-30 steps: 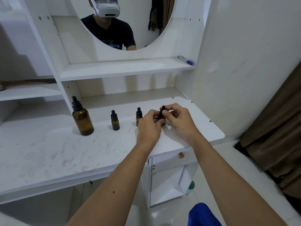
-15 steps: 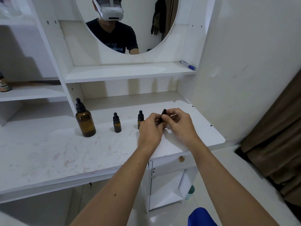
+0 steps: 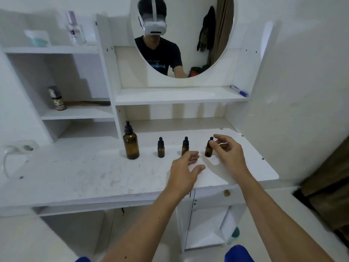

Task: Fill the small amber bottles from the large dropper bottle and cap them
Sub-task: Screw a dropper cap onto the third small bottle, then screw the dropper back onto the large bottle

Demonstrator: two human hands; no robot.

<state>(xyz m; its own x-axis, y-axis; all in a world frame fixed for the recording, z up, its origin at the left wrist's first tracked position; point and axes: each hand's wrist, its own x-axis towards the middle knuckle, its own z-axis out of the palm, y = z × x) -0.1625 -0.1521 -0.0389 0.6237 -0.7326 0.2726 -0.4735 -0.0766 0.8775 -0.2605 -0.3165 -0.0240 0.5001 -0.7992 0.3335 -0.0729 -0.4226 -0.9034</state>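
Note:
On the white vanity top (image 3: 75,173) stands a large amber dropper bottle (image 3: 131,146) with a black cap. To its right, three small amber bottles stand upright in a row, all with black dropper caps: left (image 3: 160,149), middle (image 3: 185,146), right (image 3: 208,149). My left hand (image 3: 186,169) hovers in front of the middle bottle, fingers apart, holding nothing. My right hand (image 3: 226,154) is just right of the right bottle. Its fingers are loosely spread, and the thumb and index tips sit at the cap, barely touching it or not at all.
A shelf with a blue marker (image 3: 239,91) runs above the bottles, under an oval mirror (image 3: 181,35). Left shelves hold a dark can (image 3: 57,99) and a clear bottle (image 3: 74,29). A power socket (image 3: 24,147) lies far left. The wall closes the right side.
Both hands were gripping the right small bottle and its cap; now the bottle stands alone. My left hand has drawn back toward me and my right hand has loosened. The view tilted up.

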